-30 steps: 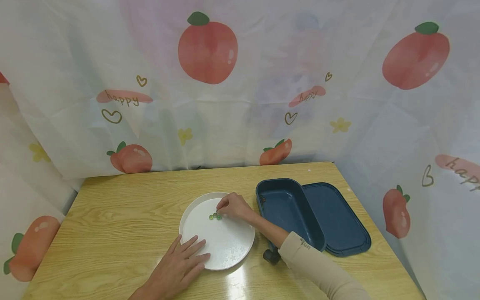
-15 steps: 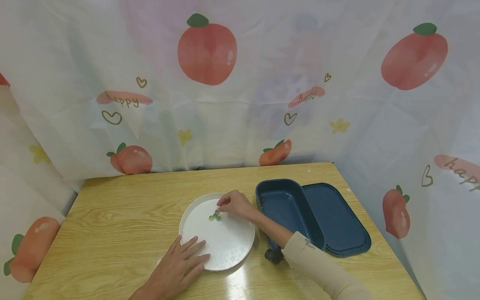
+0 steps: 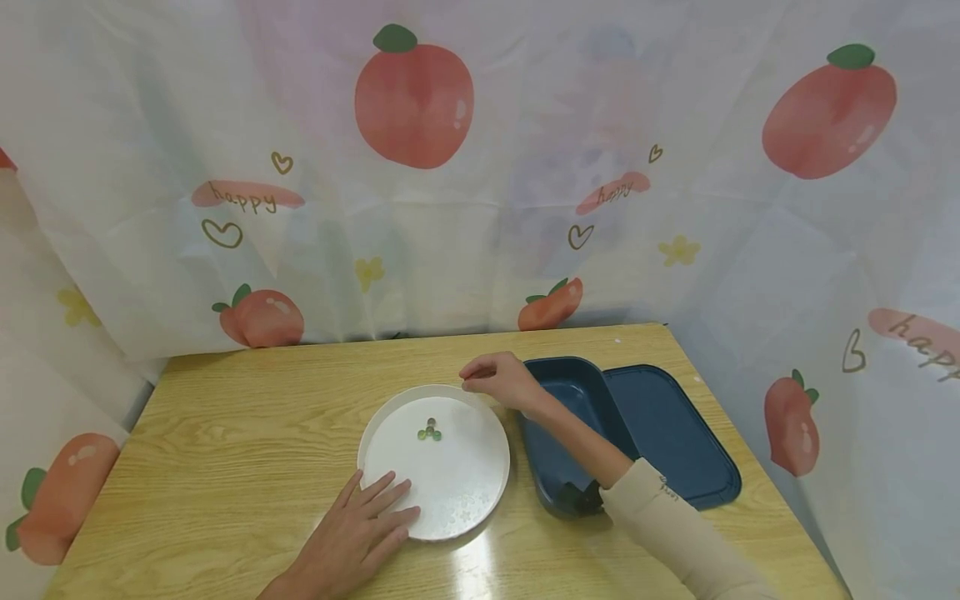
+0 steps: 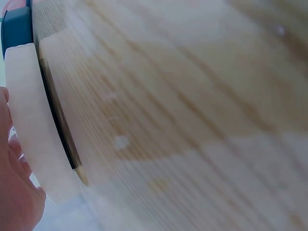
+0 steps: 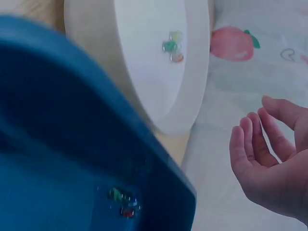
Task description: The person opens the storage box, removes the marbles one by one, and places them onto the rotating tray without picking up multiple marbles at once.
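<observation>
A round white plate (image 3: 457, 475) lies on the wooden table. My left hand (image 3: 360, 529) rests on its near-left rim with straight, spread fingers; in the left wrist view only part of that hand shows beside the rim. On the plate sit several small glass marbles (image 3: 430, 432), greenish and purplish, in a close cluster. My right hand (image 3: 504, 382) hovers over the gap between the plate's far-right rim and a dark blue box (image 3: 551, 458). Its fingers curve loosely with nothing between them in the right wrist view. More marbles (image 5: 124, 201) lie in a corner of the box.
Right of the box, a dark blue lid (image 3: 686, 433) lies flat on the table, partly hidden by the forearm. A white curtain (image 3: 480, 225) printed with peaches stands behind the table (image 3: 247, 433) and along its sides.
My right hand has let go of a purplish marble behind the others on the plate. It has then lifted and moved back to the right, toward the box. The left hand stays still.
</observation>
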The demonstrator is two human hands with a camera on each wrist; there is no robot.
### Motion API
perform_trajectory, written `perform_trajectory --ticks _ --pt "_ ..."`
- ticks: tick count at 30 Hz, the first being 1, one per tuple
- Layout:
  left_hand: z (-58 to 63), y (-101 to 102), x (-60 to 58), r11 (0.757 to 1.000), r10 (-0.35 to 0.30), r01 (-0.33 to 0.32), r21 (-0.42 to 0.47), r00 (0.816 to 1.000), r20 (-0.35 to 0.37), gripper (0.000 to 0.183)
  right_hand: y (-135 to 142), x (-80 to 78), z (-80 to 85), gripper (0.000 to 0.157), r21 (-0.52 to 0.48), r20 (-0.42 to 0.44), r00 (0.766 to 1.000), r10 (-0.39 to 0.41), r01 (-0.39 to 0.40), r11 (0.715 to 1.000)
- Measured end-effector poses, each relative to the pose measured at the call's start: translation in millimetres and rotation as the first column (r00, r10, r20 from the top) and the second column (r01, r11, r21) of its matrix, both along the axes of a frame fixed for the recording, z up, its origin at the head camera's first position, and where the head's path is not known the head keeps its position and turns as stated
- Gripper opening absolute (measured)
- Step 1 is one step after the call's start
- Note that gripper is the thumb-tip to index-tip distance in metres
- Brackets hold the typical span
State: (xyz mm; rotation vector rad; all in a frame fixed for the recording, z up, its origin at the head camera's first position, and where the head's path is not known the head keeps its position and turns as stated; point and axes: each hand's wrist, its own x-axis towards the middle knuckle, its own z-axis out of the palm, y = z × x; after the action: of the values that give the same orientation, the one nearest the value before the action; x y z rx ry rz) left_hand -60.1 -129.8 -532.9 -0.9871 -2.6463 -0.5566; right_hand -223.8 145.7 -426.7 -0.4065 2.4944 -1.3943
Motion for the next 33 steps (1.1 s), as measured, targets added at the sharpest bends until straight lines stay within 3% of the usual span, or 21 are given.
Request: perform_trajectory --ticks 12,22,33 --pt "-0.4 -0.1 1.1 1.0 0.002 -0.002 0.008 1.0 -0.009 0.027 58.0 -8.0 7.1 0.024 -0.052 0.09 0.995 -0.041 0.046 0.998" --pt "1.4 0.8 1.3 1.0 -0.001 0.001 0.01 1.0 -0.007 0.027 88.5 -24.2 -11.5 0.031 -0.048 0.2 0.978 -0.056 0.067 0.997" --pt "1.0 0.5 1.7 1.0 -0.005 0.005 0.017 1.0 0.003 0.027 102.8 -35.5 -28.2 0.031 0.064 0.214 0.973 -0.09 0.078 0.995"
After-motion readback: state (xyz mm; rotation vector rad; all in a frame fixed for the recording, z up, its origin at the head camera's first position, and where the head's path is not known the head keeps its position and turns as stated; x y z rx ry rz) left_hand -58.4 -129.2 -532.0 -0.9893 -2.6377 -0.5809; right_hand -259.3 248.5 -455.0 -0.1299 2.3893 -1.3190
